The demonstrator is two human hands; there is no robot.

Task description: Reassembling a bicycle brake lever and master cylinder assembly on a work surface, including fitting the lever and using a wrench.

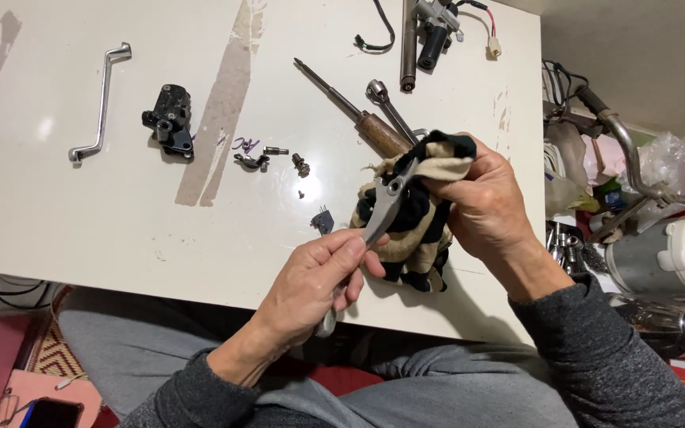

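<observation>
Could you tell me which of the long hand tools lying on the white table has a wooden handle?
The screwdriver, lying diagonally beside the cloth. Its brown wooden handle sets it apart from the bent wrench at the far left and the wrench next to it, both bare metal.

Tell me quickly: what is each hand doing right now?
Left hand: closed on a metal lever.
Right hand: closed on a black and tan rag wrapped about the lever.
</observation>
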